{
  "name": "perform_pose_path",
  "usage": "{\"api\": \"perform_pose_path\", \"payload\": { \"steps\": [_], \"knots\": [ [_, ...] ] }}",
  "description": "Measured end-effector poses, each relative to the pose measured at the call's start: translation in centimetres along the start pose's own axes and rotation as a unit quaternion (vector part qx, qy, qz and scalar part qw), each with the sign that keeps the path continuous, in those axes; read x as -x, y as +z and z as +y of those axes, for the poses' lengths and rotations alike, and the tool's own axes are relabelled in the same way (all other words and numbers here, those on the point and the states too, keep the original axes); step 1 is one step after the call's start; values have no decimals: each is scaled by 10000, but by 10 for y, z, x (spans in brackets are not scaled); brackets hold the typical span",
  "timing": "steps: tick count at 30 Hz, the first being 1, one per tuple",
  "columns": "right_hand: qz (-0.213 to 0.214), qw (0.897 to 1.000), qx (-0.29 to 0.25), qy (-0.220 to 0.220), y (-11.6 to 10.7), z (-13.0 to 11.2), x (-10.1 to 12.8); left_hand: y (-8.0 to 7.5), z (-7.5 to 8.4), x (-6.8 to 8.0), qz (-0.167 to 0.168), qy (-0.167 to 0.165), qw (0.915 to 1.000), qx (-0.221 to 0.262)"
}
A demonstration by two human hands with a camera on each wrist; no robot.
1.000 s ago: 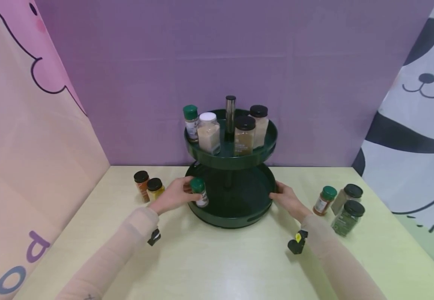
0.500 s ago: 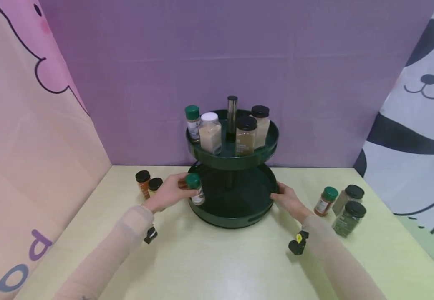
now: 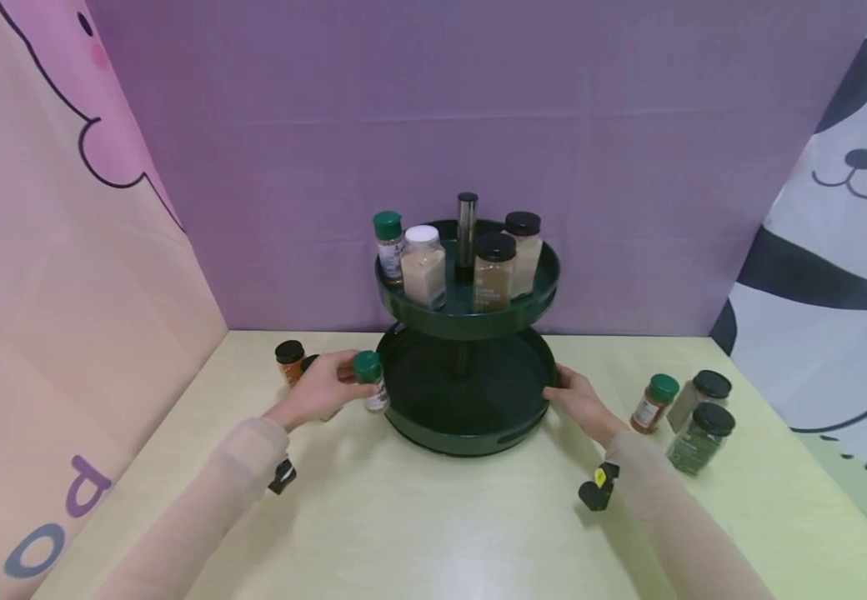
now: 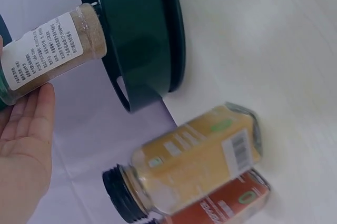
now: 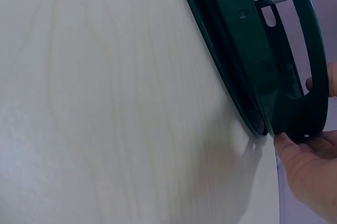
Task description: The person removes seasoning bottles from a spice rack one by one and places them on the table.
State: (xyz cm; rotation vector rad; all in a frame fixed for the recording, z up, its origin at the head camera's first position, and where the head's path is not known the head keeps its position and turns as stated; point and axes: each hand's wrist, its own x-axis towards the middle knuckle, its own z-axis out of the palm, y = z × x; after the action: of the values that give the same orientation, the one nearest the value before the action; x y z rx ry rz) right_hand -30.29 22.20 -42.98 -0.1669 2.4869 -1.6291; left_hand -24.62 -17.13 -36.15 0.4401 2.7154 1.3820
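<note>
My left hand (image 3: 321,390) grips a green-capped spice jar (image 3: 373,392) at the left edge of the two-tier turntable's lower tray (image 3: 463,442). In the left wrist view, that jar (image 4: 52,50), filled with brownish powder and bearing a printed white label, lies across the hand's fingers, its base near the dark green tray wall (image 4: 134,40). On the opposite side, my right hand (image 3: 582,404) holds the lower tray's rim. The right wrist view has the thumb and fingers of this hand (image 5: 310,171) pinching the tray's wall (image 5: 295,113). No jars stand in the lower tray.
The upper tray (image 3: 471,323) carries several jars, among them a white-capped one (image 3: 424,271). Left of the turntable stand an orange jar (image 3: 290,362) and a yellow jar (image 4: 195,161). To the right are a green-capped jar (image 3: 654,404) and two black-capped jars, one holding green herbs (image 3: 698,442).
My left hand has carried the green-capped jar leftward, from inside the lower tray to its left edge. My right hand keeps its hold on the rim.
</note>
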Motion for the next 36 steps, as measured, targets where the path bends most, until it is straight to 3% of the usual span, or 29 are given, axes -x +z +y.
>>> {"api": "perform_pose_path", "payload": {
  "steps": [23, 36],
  "knots": [
    [-54, 9998, 6, 167, -1, -1, 1, -14, -36, 25, 58, -310, 9994, 164],
    [-56, 9999, 14, 144, -1, -1, 1, -19, -56, 30, 202, -403, 9990, 15]
  ]
}}
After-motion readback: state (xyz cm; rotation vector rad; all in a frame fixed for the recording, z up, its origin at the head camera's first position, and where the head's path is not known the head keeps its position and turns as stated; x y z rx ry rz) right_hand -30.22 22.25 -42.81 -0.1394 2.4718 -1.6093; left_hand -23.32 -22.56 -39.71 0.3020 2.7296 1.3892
